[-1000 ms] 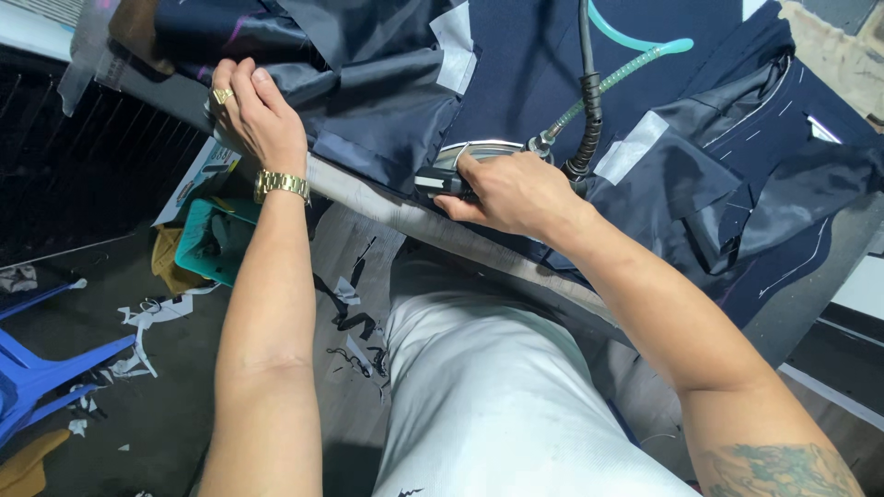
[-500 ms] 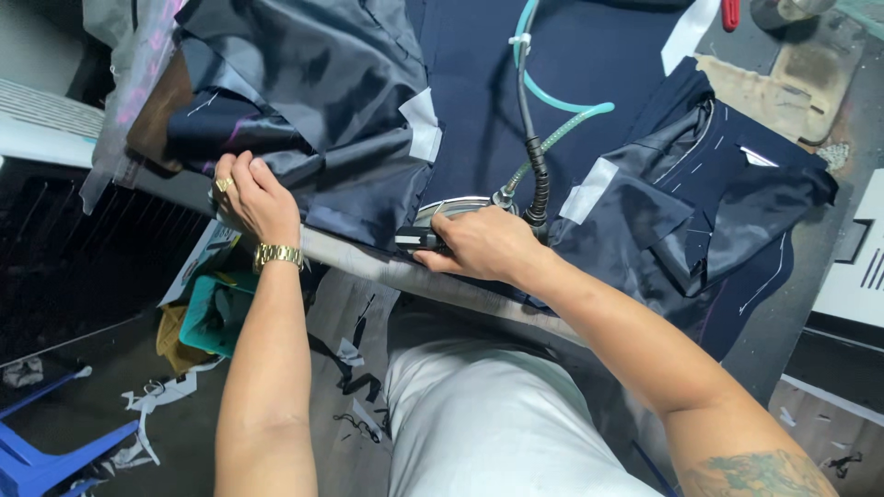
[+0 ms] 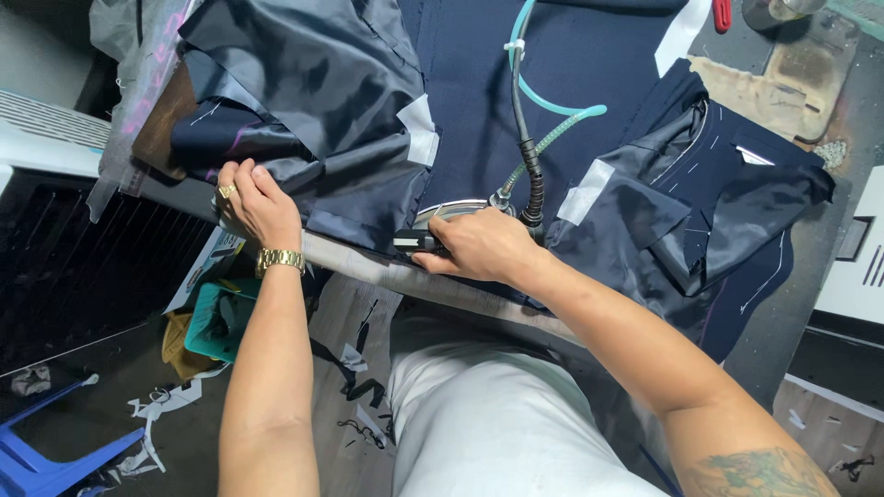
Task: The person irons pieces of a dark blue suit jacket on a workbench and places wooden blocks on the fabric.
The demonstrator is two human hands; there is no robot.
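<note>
My right hand (image 3: 479, 247) grips the black handle of a steam iron (image 3: 440, 221), whose metal body rests on dark navy fabric (image 3: 460, 101) at the table's near edge. A black hose and a teal tube (image 3: 543, 101) rise from the iron toward the far side. My left hand (image 3: 256, 204), wearing a gold ring and gold watch, pinches the edge of the shiny navy lining (image 3: 313, 83) at the left end of the table.
A folded navy garment piece with chalk lines (image 3: 700, 202) lies to the right of the iron. Below the table edge sit a teal box (image 3: 216, 322), fabric scraps on the floor and a blue plastic stool (image 3: 46, 451). A stained pad (image 3: 792, 83) lies far right.
The view has shifted, so the table sits lower in frame. My right hand and the iron have slid slightly left along the table edge. My left hand keeps hold of the lining.
</note>
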